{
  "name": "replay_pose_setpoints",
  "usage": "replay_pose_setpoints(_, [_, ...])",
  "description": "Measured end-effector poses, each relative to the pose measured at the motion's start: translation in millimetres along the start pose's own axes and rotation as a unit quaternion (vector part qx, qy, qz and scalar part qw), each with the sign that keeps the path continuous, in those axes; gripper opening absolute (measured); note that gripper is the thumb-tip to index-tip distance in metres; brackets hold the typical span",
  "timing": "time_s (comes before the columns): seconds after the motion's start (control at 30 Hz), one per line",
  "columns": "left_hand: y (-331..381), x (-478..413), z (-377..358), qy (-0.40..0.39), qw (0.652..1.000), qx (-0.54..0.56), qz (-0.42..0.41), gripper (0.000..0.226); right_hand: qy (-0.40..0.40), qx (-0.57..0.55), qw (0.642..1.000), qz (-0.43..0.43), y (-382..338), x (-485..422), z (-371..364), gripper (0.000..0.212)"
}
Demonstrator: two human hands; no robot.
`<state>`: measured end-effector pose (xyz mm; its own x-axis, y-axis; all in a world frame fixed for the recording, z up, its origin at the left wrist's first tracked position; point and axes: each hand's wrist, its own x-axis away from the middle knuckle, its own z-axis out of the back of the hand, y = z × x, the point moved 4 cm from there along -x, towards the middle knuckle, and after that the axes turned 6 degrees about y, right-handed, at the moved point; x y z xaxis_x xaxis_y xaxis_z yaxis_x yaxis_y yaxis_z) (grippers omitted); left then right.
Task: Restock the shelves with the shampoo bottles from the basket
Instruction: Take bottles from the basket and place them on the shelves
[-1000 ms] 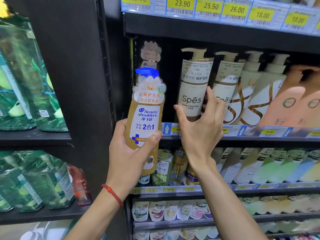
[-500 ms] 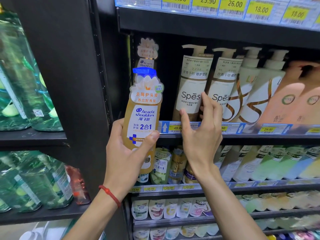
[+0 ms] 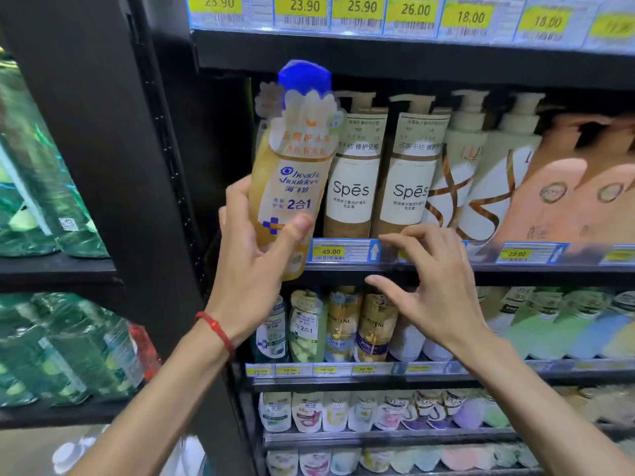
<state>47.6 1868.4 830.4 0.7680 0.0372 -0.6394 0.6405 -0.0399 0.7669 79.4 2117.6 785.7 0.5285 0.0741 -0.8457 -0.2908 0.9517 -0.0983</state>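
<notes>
My left hand [image 3: 251, 255] grips a golden Head & Shoulders shampoo bottle [image 3: 292, 173] with a blue cap by its lower half. The bottle is upright, slightly tilted, in front of the left end of the middle shelf [image 3: 446, 266], next to two white Spes pump bottles [image 3: 354, 187]. A matching bottle partly shows behind it. My right hand [image 3: 436, 290] hovers with spread fingers in front of the shelf's price rail, below the Spes bottles, holding nothing. The basket is not in view.
A black upright post [image 3: 144, 166] borders the shelf bay on the left. Lux pump bottles [image 3: 481, 173] and peach bottles [image 3: 584, 187] fill the shelf's right side. Lower shelves hold Pantene bottles [image 3: 343, 324] and refill pouches. Green liquid packs [image 3: 34, 166] fill the left bay.
My left hand has lifted the bottle up and in toward the shelf's left end. My right hand has drawn back from the Spes bottles, down to the price rail.
</notes>
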Motion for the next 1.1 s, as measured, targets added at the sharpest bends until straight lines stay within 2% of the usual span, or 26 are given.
replay_pose_setpoints(0.1, [7.8,-10.2,-7.5,-0.004,0.999,-0.035,-0.032,0.042,-0.004,0.007,1.000,0.012,7.7,2.6,-4.1,0.061])
replay_pose_setpoints(0.27, [16.1,-27.5,-8.4,0.055,0.989,-0.086,-0.103,0.048,0.006,-0.002,1.000,0.012,15.1,4.5,-6.1,0.062])
replay_pose_setpoints(0.47, [2.2,-32.4,-7.2,0.085,0.985,-0.109,-0.105,0.054,0.016,-0.017,1.000,-0.004,16.8,6.2,-9.0,0.063])
replay_pose_setpoints(0.73, [-25.1,-27.9,-10.0,0.096,0.993,-0.063,0.007,0.047,0.029,-0.025,0.999,-0.017,15.8,10.6,-12.5,0.065])
replay_pose_setpoints(1.0, [-31.5,-39.1,-7.2,0.094,0.983,-0.144,0.064,0.053,0.039,-0.021,0.999,-0.026,14.3,14.4,-14.0,0.062])
replay_pose_setpoints(1.1, [-32.9,-43.9,-7.6,0.071,0.979,-0.179,0.070,0.050,0.047,-0.022,0.998,-0.026,12.6,15.0,-13.4,0.060])
